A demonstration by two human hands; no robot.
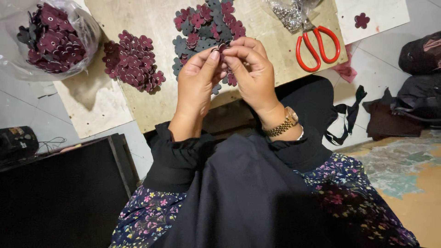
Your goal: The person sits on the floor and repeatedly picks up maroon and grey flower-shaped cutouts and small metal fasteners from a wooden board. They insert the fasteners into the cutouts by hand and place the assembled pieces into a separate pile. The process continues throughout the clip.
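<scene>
Your left hand (196,78) and right hand (250,69) meet above the near edge of the wooden board (147,27), fingertips pressed together. Between them you pinch a small maroon flower-shaped piece (222,47); only a sliver of it shows past your thumbs, so its exact lie between the fingers cannot be told. Both hands are narrowed to a pinch on that piece, the left thumb upright beside the right forefinger. A gold-coloured watch (283,124) sits on your right wrist, just above the black sleeve cuff.

Directly behind your hands, toward the far edge of the board, lies a mixed pile of maroon and grey flower cut-outs (206,23), partly hidden by your fingers. To its left, near the middle of the board, is a separate heap of maroon flower cut-outs (134,60), well apart from your hands. Beyond the board's left edge, a clear plastic bag (78,23) holds more maroon flower pieces.

At the board's right side lie red-handled scissors (317,46), handles toward you, with their blades under a small clear bag of silvery metal bits (288,14) at the far edge. Past the right edge, a white sheet (386,16) carries a single maroon flower (362,20).

On the tiled floor to your right lie a black strap (347,117) and dark bags (420,78). Your lap is covered by black cloth over a flower-printed skirt (142,216).
</scene>
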